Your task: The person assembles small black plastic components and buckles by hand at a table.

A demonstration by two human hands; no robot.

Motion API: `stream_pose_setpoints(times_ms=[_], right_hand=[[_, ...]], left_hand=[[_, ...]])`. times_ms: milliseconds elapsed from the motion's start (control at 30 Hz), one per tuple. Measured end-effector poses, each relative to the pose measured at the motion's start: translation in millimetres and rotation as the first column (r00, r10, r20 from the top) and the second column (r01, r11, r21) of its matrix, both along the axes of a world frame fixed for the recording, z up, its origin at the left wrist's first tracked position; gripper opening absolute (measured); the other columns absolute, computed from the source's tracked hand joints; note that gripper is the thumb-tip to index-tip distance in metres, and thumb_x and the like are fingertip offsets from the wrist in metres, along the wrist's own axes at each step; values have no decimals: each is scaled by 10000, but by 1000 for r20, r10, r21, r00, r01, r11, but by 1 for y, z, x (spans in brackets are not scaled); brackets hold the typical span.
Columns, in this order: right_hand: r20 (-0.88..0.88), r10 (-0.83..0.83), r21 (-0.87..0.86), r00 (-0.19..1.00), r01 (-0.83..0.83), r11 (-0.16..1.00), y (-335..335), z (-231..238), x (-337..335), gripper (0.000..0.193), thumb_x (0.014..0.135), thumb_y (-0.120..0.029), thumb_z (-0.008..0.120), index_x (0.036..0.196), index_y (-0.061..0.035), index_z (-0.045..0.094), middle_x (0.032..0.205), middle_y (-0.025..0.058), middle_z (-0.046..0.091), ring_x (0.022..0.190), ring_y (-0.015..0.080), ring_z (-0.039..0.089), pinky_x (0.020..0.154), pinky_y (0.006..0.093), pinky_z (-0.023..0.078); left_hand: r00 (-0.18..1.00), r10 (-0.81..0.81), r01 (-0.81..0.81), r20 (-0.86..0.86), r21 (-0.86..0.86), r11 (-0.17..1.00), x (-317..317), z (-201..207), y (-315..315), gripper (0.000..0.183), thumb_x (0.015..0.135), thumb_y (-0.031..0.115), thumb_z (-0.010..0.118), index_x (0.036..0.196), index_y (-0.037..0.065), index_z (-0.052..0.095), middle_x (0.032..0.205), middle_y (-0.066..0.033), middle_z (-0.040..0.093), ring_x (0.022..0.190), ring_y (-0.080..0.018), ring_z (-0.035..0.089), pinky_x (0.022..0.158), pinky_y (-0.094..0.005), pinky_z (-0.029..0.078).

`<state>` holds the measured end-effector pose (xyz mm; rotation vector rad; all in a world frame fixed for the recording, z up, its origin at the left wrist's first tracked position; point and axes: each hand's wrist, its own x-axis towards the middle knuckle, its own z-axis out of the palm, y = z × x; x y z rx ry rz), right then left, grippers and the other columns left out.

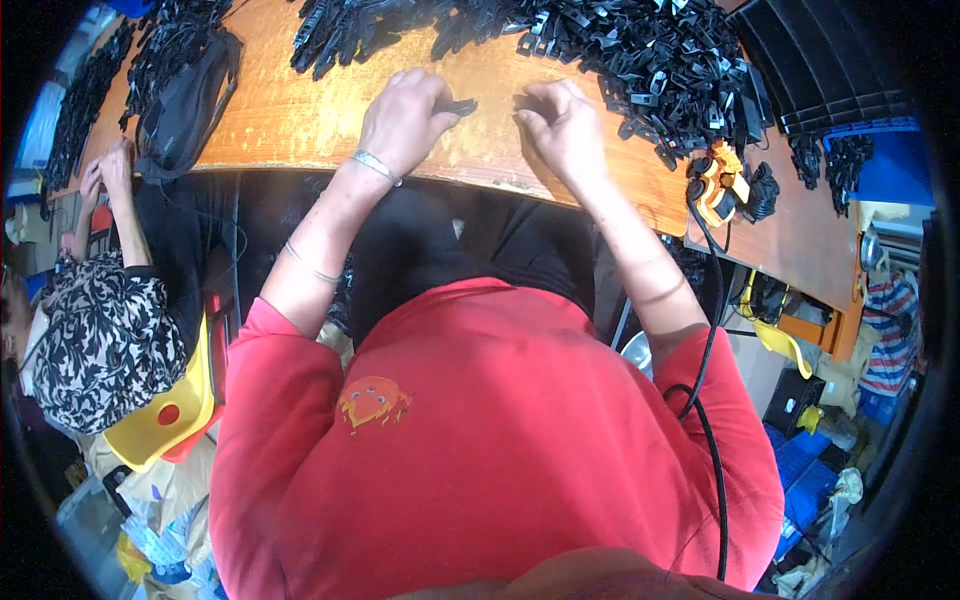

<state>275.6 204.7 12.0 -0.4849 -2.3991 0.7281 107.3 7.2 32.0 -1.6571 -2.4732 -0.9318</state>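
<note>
Both your hands on the wooden bench (300, 110), big pile of black plastic clips (640, 60) just beyond.
Left hand (405, 120) pinches one black clip (460, 105); right hand (565, 125) curled, contents can't tell. Loose pinch near the bench edge could drop it in your lap.

Possibly crumpled plastic packaging (165, 545), lower left floor.

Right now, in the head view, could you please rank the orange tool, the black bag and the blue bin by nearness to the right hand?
From the right hand:
1. Orange tool, just to its right at the table edge.
2. Blue bin, farther right.
3. Black bag, far left, beyond the left hand.
</note>
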Motion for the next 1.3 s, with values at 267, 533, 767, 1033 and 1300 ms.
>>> stream_pose_setpoints(times_ms=[267, 533, 767, 1033, 1300], right_hand=[[34, -24, -652, 999, 40, 757, -35, 42, -10, 355, 829, -50, 883, 1152, -14, 740, 985, 63, 739, 845, 118, 687, 807, 305, 605], [-250, 112, -636, 962, -250, 730, -59, 33, -21, 305, 859, -35, 889, 1116, -16, 726, 970, 3, 719, 879, 73, 664, 789, 259, 575], [-109, 276, -68, 955, -285, 956, -48, 13, -11, 308, 823, -168, 896, 1057, -32, 750, 936, 172, 700, 874, 370, 723, 761, 442, 589], [48, 185, 87, 982, -189, 978, -27, 14, -22, 257, 914, -233, 802, 1110, -68, 775, 1024, 143, 731, 936, 382, 727, 806, 469, 584], [73, 257, 189, 964, -267, 945, -33, 18, -49, 212, 872, -182, 814, 1061, -85, 800, 991, 91, 718, 1010, 323, 707, 830, 447, 579]], left_hand=[[997, 73, -70, -18, 136, 988, 11, 5, -4, 275, 870, 120, 836, 1107, 28, 731, 1026, -134, 701, 995, -327, 679, 886, -418, 547], [305, -181, -182, 935, 243, 953, 23, -4, 3, 281, 1038, 138, 735, 1284, 18, 670, 972, 17, 723, 792, -27, 627, 682, -180, 497], [437, -179, -131, 881, 260, 957, 32, -8, -3, 282, 1013, 30, 720, 1282, -28, 655, 1058, -16, 685, 925, -60, 627, 865, -210, 540], [983, 163, -174, 81, 150, 973, 7, -4, -23, 340, 868, 111, 839, 1189, 55, 740, 1083, -128, 701, 1026, -318, 693, 898, -408, 572], [977, 200, -205, 68, 80, 975, 4, -23, -19, 252, 860, 139, 846, 1092, 69, 779, 1045, -116, 692, 1034, -337, 659, 909, -432, 538]])
